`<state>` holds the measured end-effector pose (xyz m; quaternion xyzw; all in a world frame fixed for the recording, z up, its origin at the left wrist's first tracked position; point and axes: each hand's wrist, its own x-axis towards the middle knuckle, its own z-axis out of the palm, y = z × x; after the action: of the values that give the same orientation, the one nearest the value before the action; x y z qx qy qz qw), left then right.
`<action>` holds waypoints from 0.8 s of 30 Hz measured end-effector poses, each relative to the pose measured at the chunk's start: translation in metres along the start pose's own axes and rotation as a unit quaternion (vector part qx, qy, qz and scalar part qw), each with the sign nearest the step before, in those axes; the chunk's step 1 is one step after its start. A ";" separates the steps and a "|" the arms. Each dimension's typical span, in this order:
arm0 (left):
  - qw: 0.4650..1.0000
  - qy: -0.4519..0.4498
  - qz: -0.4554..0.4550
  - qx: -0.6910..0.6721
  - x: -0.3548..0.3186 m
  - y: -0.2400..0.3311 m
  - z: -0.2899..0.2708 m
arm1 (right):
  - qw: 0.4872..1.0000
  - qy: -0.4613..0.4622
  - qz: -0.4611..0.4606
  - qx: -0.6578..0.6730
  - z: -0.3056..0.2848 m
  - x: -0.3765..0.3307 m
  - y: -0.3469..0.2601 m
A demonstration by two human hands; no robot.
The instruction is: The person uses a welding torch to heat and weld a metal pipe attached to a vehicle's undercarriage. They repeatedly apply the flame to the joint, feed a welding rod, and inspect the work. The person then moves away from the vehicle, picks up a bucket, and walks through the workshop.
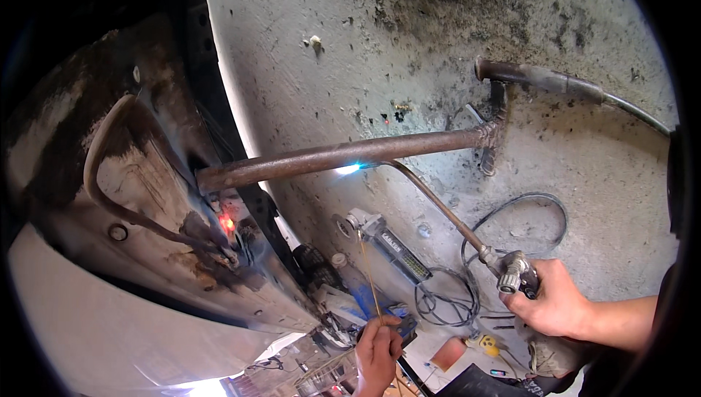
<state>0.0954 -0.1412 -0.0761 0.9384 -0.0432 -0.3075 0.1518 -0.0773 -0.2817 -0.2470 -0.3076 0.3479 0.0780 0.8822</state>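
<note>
One rusty round pipe (343,154) is the landmark: its long axis runs from a scorched sheet-metal panel (146,200) at its left end, rising slightly rightward to a welded joint with a short cross pipe (496,127) standing nearly upright. One gas torch (438,207) lies below the pipe, its thin bent brass-coloured tube slanting up and left from the valve body, the tip pointing at the pipe's underside, where a small blue flame (350,168) touches the rust near mid-length. The right hand (555,302) is wrapped tight around the torch's handle, below and right of the pipe. The left hand (378,353), well below the pipe, pinches one thin yellowish rod (369,273) between fingers and thumb; the rod stands nearly upright, its top aimed at the flame but stopping short of it. One red-hot spot (228,223) glows on the panel just under the pipe's left end. Black hoses (511,214) coil on the rough concrete floor (365,54) beyond.
</note>
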 end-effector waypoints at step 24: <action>0.971 0.061 -0.009 0.231 -0.123 -0.142 -0.109 | 0.999 0.035 -0.026 -0.012 0.007 -0.008 0.006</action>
<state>0.0585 0.0428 0.0325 0.9653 -0.0953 -0.2330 -0.0692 -0.0812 -0.2720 -0.2413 -0.3300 0.3691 0.0484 0.8675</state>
